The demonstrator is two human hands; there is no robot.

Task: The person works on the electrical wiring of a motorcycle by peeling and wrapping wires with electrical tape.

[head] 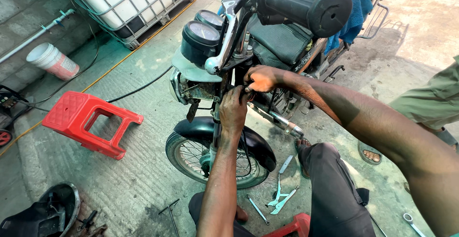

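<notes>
Headlight's already off the motorcycle (248,60). Left hand (233,109) grips the fork top, right hand (262,77) pinches something small behind it. Pliers (282,199) lie on the floor; looks mid-job.

Concrete floor (119,170), grey-green, stained. Directly on it: motorcycle front wheel (191,158); red plastic stool (91,122) tipped on its side; white bucket (52,61) near the wall; caged white tank (126,2); orange cable (119,60); pliers (282,201), flat wrench (285,164), T-handle tool (170,213) near the wheel.
</notes>
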